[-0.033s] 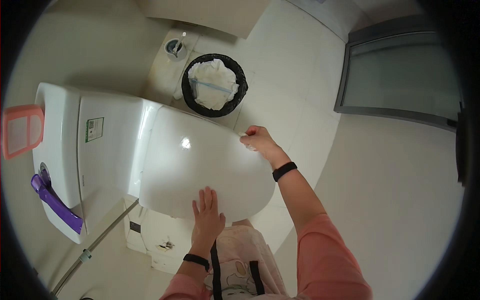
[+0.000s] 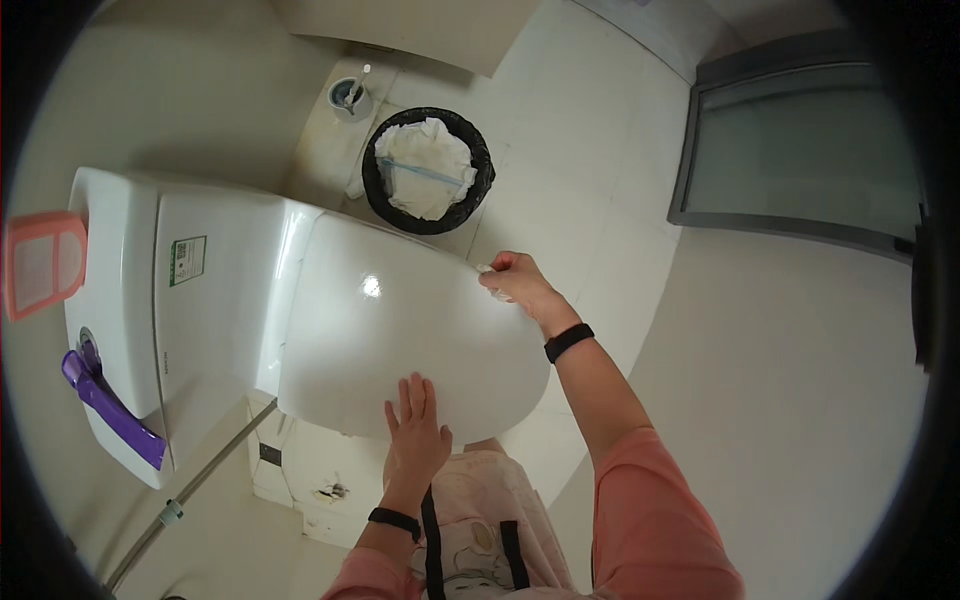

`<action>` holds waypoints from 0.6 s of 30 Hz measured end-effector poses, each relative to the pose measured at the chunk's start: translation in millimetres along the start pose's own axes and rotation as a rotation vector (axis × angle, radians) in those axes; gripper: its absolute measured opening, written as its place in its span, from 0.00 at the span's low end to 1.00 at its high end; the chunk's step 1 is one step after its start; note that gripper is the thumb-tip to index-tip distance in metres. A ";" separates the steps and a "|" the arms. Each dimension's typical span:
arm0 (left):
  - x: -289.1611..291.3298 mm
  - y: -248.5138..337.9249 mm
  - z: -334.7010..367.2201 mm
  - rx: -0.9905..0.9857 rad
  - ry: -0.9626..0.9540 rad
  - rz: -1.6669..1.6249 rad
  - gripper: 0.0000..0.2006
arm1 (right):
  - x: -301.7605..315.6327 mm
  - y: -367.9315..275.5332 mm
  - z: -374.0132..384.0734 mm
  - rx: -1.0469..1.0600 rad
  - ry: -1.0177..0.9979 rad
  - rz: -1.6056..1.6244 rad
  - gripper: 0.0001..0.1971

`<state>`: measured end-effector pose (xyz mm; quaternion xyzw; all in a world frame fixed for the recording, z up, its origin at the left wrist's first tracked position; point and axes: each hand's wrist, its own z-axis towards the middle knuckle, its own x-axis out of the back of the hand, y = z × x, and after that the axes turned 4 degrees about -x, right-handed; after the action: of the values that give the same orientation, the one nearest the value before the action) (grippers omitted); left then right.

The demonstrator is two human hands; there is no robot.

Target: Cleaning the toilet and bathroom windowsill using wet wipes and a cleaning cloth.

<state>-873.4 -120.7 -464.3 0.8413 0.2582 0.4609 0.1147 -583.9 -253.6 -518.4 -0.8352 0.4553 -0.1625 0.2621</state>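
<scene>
Where pale tiles (image 2: 560, 170) flank the toilet lid (image 2: 400, 315), hands (image 2: 415, 447) (image 2: 522, 284) are apart, left flat, right pinching a wad (image 2: 500, 295).

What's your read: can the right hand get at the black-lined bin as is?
Probably yes: the right hand is at the bin-side edge of the toilet lid, nothing visible between it and the black-lined bin. It pinches a white wad, though, and depth is hard to judge.

A smooth, glossy white toilet lid (image 2: 400, 320) is seen lowered flat, with its broad rounded end turned to the right and its straighter end to the left, while a small crumpled whitish wad (image 2: 500, 295), mostly hidden from view, is held pinched at its far edge.
</scene>
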 end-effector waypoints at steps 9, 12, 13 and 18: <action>-3.5 1.3 7.0 0.000 -0.039 0.031 0.45 | -11.7 -2.2 19.1 0.081 0.021 -0.145 0.12; -1.3 -5.3 2.8 -0.009 -0.022 0.016 0.44 | -41.8 -8.7 21.7 0.384 0.243 -0.522 0.12; 0.3 -10.2 0.1 -0.018 0.004 0.015 0.43 | -45.8 -5.5 13.4 0.386 0.231 -0.520 0.12; 3.4 -23.3 -8.2 0.003 0.064 0.016 0.41 | -52.6 21.3 -7.4 0.411 0.512 -0.534 0.14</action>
<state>-886.5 -99.7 -467.4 0.8285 0.2556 0.4879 0.1013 -630.1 -220.8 -526.6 -0.7869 0.2312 -0.5143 0.2505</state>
